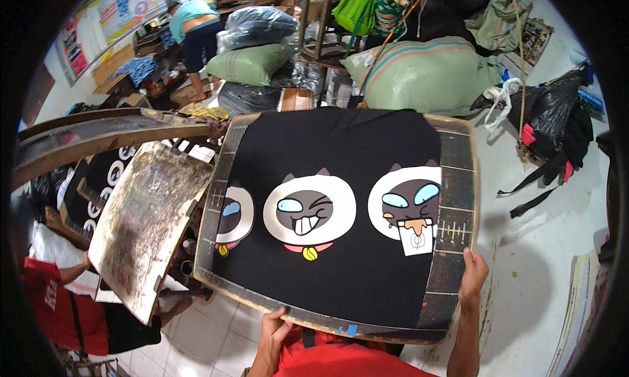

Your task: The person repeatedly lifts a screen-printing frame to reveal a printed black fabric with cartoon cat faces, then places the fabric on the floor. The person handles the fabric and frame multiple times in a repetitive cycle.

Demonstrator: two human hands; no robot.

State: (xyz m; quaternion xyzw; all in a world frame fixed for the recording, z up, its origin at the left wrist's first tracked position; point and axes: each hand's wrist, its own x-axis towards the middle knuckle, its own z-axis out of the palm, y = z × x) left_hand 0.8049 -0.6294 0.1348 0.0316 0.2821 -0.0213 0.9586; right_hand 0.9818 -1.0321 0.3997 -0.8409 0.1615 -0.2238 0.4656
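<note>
Already my left hand and right hand grip the near edge of the printing board, whose black shirt carries three finished cat faces but isn't peeled off yet.

Black garment lies flat, stretched over dark wooden printing board, frame centre. Three printed cartoon cat faces in a row; rightmost holds a white cup. Board edges worn, paint-marked.

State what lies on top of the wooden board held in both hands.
A black fabric printed with three cartoon cat faces covers the wooden board. Only the board's dark edges show; its surface underneath is hidden. The left hand and right hand hold its rim.
</note>
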